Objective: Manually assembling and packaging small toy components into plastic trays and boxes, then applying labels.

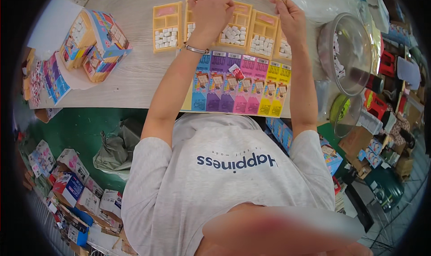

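A row of small yellow compartment trays lies across the table, several of them holding white pellet-like pieces and a flat pink piece at the far end. My left hand is over the second and third trays, its fingers curled together; what they hold, if anything, is hidden. Above the right end of the row, my right hand pinches thumb against fingers, with a tiny yellowish bit at the tips too small to name. Nearer me lies a sheet of coloured printed strips, with a small red-and-white packet on it.
Folded printed boxes are stacked at the left of the table. On the right stand a clear round bowl with white pieces and a smaller clear container. Plastic bags lie at the far right. Cartons crowd the floor at left.
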A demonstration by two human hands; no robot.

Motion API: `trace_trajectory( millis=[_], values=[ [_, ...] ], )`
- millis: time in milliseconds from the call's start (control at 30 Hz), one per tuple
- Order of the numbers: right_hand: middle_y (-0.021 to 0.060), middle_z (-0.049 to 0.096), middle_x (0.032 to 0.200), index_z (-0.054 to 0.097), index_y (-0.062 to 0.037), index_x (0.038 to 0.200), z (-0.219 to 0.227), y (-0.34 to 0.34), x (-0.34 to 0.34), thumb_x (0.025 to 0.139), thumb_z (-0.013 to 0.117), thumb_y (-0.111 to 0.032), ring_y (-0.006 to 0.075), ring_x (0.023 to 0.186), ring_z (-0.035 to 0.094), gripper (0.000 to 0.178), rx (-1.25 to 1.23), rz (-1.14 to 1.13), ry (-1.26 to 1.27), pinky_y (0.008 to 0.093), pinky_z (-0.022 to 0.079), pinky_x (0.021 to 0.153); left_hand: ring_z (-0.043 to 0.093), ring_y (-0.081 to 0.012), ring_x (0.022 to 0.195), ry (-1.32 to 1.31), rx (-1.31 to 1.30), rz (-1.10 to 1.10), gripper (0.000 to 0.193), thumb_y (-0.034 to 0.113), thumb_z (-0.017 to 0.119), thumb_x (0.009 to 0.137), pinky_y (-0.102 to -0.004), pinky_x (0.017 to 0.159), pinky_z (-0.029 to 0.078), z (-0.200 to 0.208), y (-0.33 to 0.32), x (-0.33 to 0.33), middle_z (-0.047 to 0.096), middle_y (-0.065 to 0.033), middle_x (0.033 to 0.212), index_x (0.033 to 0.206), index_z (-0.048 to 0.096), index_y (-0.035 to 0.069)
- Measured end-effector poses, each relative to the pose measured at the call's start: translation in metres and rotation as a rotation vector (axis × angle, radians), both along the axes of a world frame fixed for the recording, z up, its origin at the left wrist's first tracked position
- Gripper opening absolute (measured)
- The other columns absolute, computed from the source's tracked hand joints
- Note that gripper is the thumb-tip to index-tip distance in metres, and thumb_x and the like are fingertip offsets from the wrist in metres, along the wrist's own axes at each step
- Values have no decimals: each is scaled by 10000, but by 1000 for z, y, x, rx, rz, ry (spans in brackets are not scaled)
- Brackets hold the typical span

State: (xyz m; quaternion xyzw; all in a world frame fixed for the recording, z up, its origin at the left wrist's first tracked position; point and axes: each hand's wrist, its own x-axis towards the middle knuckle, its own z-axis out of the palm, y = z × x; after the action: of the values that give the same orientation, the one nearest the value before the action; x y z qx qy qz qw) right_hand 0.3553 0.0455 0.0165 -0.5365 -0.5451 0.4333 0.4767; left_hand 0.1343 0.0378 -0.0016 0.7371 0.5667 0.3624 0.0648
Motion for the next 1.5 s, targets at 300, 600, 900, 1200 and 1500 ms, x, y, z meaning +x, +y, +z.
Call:
trace_trajectory(
  millis=[300, 600, 900, 1200, 1500],
  values=[
    [23, 657, 788, 753, -73, 1021, -12, 17, -66, 936, 674, -271, 165, 689, 592, 229, 272, 265, -644, 306, 481, 649, 639, -222, 885, -114, 83, 243, 147, 254, 760, 823, -361, 822, 502, -13, 0, -104, 710, -26, 883, 947, 782, 177],
    [90, 678, 1038, 715, -161, 1078, -37, 36, -132, 979, 532, -390, 349, 891, 663, 310, 300, 427, -923, 452, 529, 797, 630, -197, 904, -102, -33, 183, 122, 274, 709, 861, -380, 838, 390, -13, -32, -130, 689, 43, 868, 957, 767, 224],
    [121, 688, 1001, 690, -103, 1066, -22, 35, -134, 1007, 510, -277, 340, 907, 664, 257, 404, 342, -762, 434, 517, 762, 641, -182, 900, -139, -46, 167, 108, 247, 689, 871, -380, 807, 402, -19, -22, -142, 697, 39, 875, 931, 756, 186],
    [89, 717, 1002, 634, -144, 1140, -29, 33, -205, 1016, 490, -326, 319, 925, 681, 263, 398, 570, -931, 436, 531, 750, 561, -252, 1124, 112, -7, 278, 331, 174, 646, 880, -418, 941, 428, -35, -45, -152, 645, -33, 1189, 1208, 670, 138],
    [95, 725, 1022, 598, -182, 1189, -16, 38, -211, 1033, 410, -386, 321, 966, 681, 318, 259, 583, -1013, 467, 528, 763, 552, -269, 1131, 22, -38, 290, 415, 178, 658, 866, -433, 944, 418, -35, -52, -149, 616, -55, 1216, 1274, 610, 120]
  ],
)
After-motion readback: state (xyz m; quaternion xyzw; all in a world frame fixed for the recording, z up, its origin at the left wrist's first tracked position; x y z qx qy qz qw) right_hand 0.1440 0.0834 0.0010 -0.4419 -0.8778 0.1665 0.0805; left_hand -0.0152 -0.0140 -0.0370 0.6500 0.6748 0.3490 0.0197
